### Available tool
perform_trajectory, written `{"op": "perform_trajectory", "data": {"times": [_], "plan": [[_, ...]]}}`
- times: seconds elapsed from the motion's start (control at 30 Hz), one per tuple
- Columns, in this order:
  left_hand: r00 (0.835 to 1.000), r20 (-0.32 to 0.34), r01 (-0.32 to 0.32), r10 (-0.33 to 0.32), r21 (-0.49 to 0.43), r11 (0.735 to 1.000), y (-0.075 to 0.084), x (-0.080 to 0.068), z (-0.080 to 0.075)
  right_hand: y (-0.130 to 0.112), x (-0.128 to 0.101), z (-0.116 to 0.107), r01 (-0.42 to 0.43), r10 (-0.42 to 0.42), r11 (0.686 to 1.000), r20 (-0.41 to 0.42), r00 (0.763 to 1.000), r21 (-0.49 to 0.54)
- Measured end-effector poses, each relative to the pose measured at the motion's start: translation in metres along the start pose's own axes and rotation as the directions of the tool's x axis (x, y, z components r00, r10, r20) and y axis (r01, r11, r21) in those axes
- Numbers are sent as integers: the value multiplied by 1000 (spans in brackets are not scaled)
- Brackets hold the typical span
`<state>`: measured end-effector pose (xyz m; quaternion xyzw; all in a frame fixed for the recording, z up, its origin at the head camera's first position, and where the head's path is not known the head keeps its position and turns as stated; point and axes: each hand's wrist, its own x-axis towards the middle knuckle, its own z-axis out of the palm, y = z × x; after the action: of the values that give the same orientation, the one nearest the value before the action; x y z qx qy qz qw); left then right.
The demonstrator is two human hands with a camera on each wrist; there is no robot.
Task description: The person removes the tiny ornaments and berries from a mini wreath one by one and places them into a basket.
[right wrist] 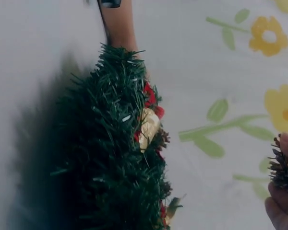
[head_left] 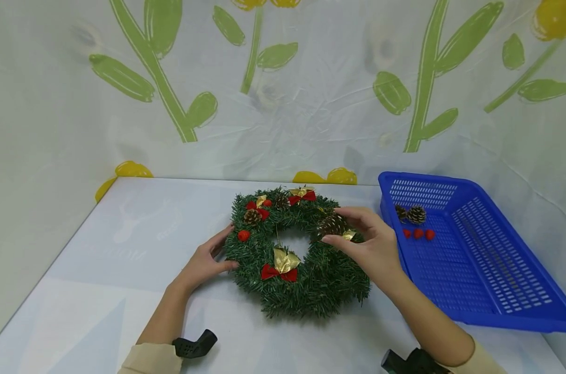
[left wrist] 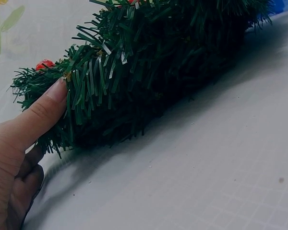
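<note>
Obs.: green wreath (head_left: pixel 296 254) lies flat on the white table (head_left: pixel 124 291), roughly centre, just left of the blue basket (head_left: pixel 493 291). Left hand (head_left: pixel 203 262) rests against the wreath's left outer rim; the left wrist view shows the thumb (left wrist: pixel 43 108) pressed into the needles, remaining fingers loosely curled beneath, nothing actually clasped, so I read it as a steadying touch with the hand relaxed rather than a grip. Right hand (head_left: pixel 369 244) is over the wreath's right side, fingertips pinching a pine cone (head_left: pixel 332 225); the right wrist view confirms the cone (right wrist: pixel 282 168) between thumb and fingers. Whether the cone is fixed to the wreath or free of it cannot be told. Wreath also carries a second cone (head_left: pixel 252 216), a red berry (head_left: pixel 243 235), and red-and-gold bows (head_left: pixel 280 266). Basket holds two loose cones (head_left: pixel 411 214) and three red berries (head_left: pixel 418 234) at its far left corner. Risks, as judged from here: (1) the pinch is light and at the fingertips only; the scaly cone could slip and roll off among the needles or across the table. (2) The left hand only presses, so a pull or push on the cone may drag or tilt the whole wreath. (3) The right wrist passes close over the gold trim (head_left: pixel 349 235); a sweep could dislodge it.
</note>
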<state>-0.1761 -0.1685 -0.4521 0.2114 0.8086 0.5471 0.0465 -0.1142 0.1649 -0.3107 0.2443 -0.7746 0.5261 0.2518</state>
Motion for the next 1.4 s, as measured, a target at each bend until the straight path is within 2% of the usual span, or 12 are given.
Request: {"op": "perform_trajectory", "data": {"times": [0.47, 0.8, 1.07, 1.4], "plan": [[1000, 0, 9, -9, 6, 1000, -2, 0, 0, -5, 5, -27, -124, 123, 987, -22, 992, -99], [1000, -1, 23, -23, -6, 1000, 0, -1, -1, -7, 13, -52, -257, 255, 943, -40, 966, -212], [1000, 1, 10, -10, -6, 1000, -2, 1, 0, -4, 20, -67, -290, 290, 937, -26, 957, -197], [1000, 3, 7, -7, -4, 1000, -1, 0, 0, 1, 28, -85, -429, 422, 878, -80, 903, -212]]}}
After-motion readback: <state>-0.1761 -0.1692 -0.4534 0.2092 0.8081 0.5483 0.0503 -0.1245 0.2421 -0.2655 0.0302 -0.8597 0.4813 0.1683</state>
